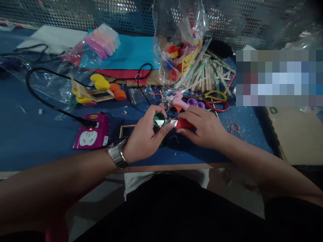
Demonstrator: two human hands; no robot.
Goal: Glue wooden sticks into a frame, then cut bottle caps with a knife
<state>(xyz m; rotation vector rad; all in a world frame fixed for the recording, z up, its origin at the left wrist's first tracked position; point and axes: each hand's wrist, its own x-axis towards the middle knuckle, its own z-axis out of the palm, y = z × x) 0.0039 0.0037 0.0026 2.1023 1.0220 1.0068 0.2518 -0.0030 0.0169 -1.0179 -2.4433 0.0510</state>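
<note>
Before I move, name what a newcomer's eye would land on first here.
Probably the middle, where the left hand holds a small green cup and the right hand grips a red-handled tool with a shiny metal part. Next, the bright purple box left of the hands, its small light glowing beside a plugged-in black cable. Beyond the hands, a clear bag of brightly coloured pieces stands out.
</note>
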